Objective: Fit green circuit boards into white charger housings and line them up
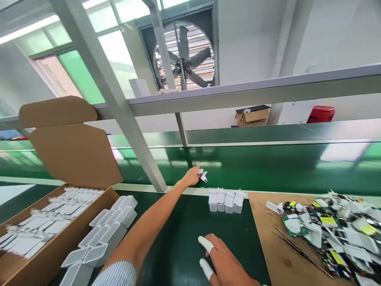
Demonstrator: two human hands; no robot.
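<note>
My left hand [192,176] reaches far forward over the table edge to the green conveyor belt [268,167], its fingers closed on a small white plug part [204,176]. My right hand [222,260] rests near the bottom of the view on the green table mat, fingers loosely stretched, with white finger cots on two fingertips and nothing in it. A short row of white charger shells [226,200] stands upright just in front of the belt, between the two hands.
An open cardboard box [44,254] of white parts sits at the left, with rows of empty white shells [101,238] beside it. A brown board [276,246] at right holds a heap of circuit boards and shells [330,228] and tweezers [294,248]. A grey post [139,151] rises ahead.
</note>
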